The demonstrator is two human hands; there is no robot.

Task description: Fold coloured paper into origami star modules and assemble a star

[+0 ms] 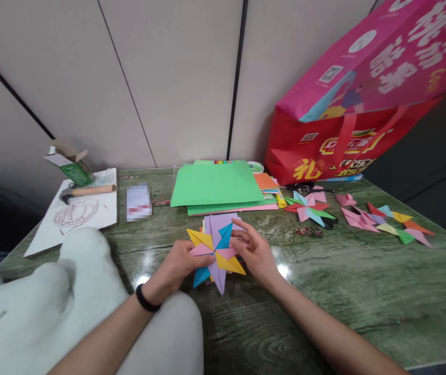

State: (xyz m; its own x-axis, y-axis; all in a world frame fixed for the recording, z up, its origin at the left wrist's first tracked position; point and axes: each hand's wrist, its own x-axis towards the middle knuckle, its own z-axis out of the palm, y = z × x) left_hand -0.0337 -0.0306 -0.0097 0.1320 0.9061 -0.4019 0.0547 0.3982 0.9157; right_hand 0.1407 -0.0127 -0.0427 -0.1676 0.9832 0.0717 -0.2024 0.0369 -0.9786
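Note:
Between my hands is a folded paper star [223, 263] with yellow, pink, blue and purple points. A wide purple flap stands up at its far side. My left hand [180, 263] pinches the star's left part, its thumb lying across the front near the centre. My right hand [255, 252] touches the right edge, fingers curled round the pink and purple paper there. Part of that grip is hidden behind the paper. Beneath or behind the star, edges of other coloured paper show; how they lie I cannot tell.
Green paper sheets [217, 185] lie behind my hands. To the right are finished paper stars [309, 207], a paper ring [403, 224], pink folded pieces [358, 217], a glue stick [281, 199] and a red bag [324, 146]. A hammer [90, 191] and beads [76, 212] lie left, near a white plush [86, 271].

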